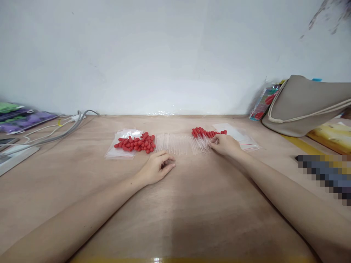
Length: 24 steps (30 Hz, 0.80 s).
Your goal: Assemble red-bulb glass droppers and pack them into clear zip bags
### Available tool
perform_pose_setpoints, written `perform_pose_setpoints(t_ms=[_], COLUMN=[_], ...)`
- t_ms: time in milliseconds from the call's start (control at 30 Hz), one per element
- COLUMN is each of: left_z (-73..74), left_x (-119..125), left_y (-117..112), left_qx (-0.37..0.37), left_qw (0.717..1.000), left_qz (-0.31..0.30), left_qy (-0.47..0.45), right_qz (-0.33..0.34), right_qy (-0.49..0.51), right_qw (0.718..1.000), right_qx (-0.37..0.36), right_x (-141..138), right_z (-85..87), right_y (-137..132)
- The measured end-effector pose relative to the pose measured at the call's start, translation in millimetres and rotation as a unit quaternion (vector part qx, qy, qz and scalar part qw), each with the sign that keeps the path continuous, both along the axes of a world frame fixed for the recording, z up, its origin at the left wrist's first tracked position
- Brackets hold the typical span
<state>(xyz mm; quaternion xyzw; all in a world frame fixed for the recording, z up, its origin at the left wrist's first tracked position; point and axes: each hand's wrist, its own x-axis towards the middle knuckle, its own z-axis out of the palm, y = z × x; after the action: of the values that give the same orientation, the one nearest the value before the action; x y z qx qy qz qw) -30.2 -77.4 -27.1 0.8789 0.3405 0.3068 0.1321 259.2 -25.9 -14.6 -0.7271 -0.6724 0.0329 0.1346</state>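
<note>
The bench (175,219) carries a bag (307,104) near its far right corner. The left hand (159,166) curls loosely, thumb and fingers apart; the right hand (227,146) is narrow at the tubes (175,144), its grip unclear. These lie toward the back edge, between red bulbs (134,143).

Red dropper bulbs (135,143): loose heap, L, mostly atop clear plastic bags (112,153), mixed angles. Thin clear tubes (174,143): ctr of surface (192,197), flat, approx. parallel row, ends toward near side. Red-bulbed droppers (202,132): R, bulbs at far end, tubes slightly fanned, overlapping; R-most partly hidden.
</note>
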Motion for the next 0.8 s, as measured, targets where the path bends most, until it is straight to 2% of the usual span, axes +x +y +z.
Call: perform_pose_setpoints(t_ms=[200,300,400,500,567,667,733,800], left_z=[0.2,0.1,5.0,18.5,30.3,44.9,49.7,50.8], left_x=[-0.3,0.1,-3.3,-15.7,-28.5,-46.7,-53.3,-53.8], left_y=[-0.6,-1.8,1.1,15.4,32.9,67.2,89.8,107.5], left_qx=[-0.001,0.027,0.081,0.121,0.124,0.093,0.035,-0.022], left_qw=[1.000,0.999,0.994,0.978,0.964,0.940,0.924,0.913], left_qz=[0.001,0.018,0.078,0.168,0.235,0.307,0.329,0.332], left_qy=[0.002,0.001,-0.003,0.002,0.023,0.113,0.195,0.235], right_qz=[0.004,0.011,0.014,0.023,0.018,0.042,0.094,0.154], right_qy=[-0.053,-0.066,-0.056,-0.044,-0.035,0.024,0.075,0.098], right_qw=[0.997,0.994,0.993,0.993,0.997,0.997,0.982,0.958], right_qx=[-0.056,-0.083,-0.099,-0.105,-0.068,0.060,0.149,0.222], right_x=[-6.3,-10.2,-8.9,-3.8,-3.0,-12.1,-24.5,-38.5], right_z=[7.4,11.2,17.0,24.9,27.7,21.4,9.6,-4.9], right_y=[-4.5,-8.0,-10.2,-10.5,-10.3,-11.7,-15.4,-21.5])
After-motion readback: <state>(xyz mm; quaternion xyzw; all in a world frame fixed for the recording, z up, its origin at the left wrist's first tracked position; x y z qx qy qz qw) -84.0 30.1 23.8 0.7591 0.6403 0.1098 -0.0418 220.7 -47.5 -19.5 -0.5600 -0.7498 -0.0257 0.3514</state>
